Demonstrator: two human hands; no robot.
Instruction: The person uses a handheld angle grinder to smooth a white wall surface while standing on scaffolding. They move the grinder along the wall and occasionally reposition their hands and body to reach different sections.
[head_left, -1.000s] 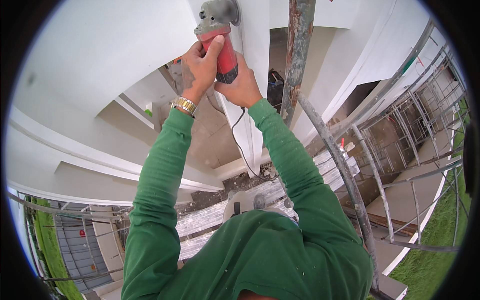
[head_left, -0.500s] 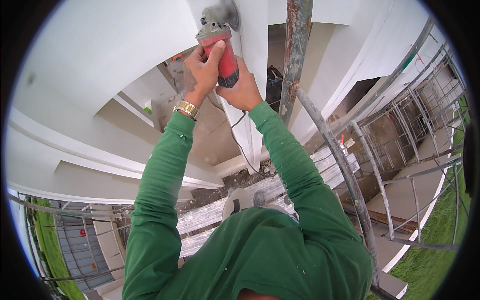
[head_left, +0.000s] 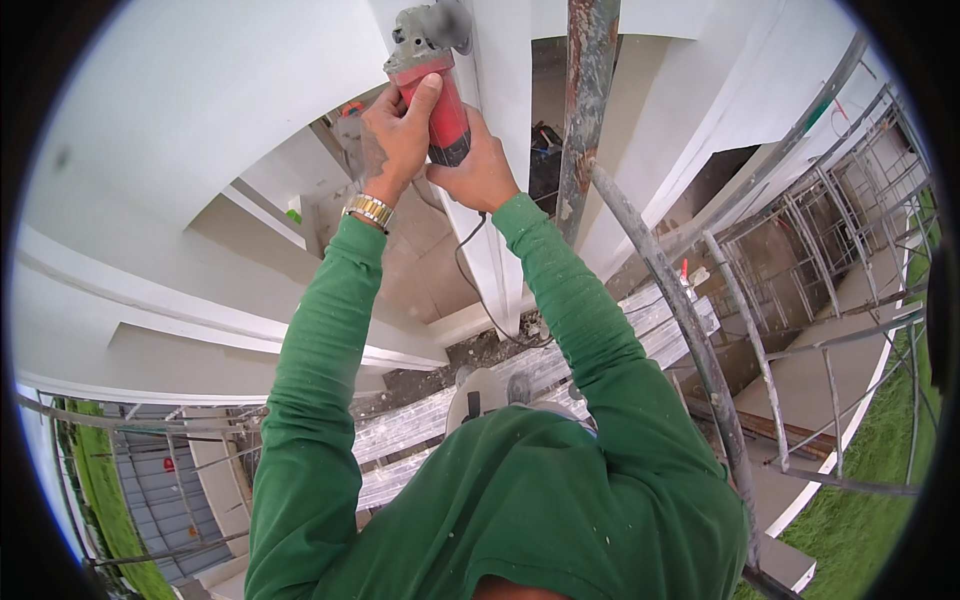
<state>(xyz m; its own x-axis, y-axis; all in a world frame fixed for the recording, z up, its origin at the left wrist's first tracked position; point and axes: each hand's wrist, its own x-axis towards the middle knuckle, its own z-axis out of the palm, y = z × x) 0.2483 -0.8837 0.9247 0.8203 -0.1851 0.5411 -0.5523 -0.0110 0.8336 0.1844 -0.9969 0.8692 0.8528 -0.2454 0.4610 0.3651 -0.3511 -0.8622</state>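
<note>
One red angle grinder (head_left: 430, 85) at the top centre of the frame. Two hands on it: the left hand (head_left: 395, 135) and the right hand (head_left: 480, 170). One gold wristwatch (head_left: 369, 210). One rusty upright scaffold pole (head_left: 585, 110); the thinner poles at right blur, perhaps a dozen.

A scaffold platform of pale planks (head_left: 560, 385) runs below, between the white wall (head_left: 200, 110) and the outer frame. Dark rubble and dust (head_left: 470, 355) lie on the planks along the foot of the wall. Two shoes (head_left: 490, 390) stand on the boards, partly hidden by the green shirt. Rusty steel poles (head_left: 690, 330) rise beside the platform's edge, and grass (head_left: 870, 480) shows far beneath on the right.
</note>
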